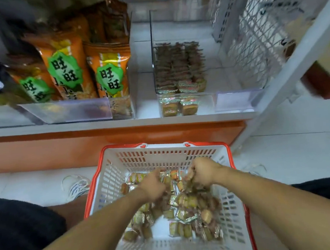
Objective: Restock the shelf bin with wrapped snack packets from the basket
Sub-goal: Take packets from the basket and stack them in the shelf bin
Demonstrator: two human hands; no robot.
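While both hands (153, 185) (200, 173) dig in the basket (113, 180), each grip seemingly clutches packets (186, 202).

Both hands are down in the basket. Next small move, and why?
Probably lift both hands up and forward to the clear shelf bin. Both the left hand and the right hand appear closed on wrapped snack packets in the basket, and the bin's back half looks empty.

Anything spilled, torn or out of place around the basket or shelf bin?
Nothing stands out. The snack packets lie loose but all inside the basket, none on the floor. The shelf bin sits square on the shelf, its packets in neat rows. Both hands, left hand and right hand, are gathering packets.
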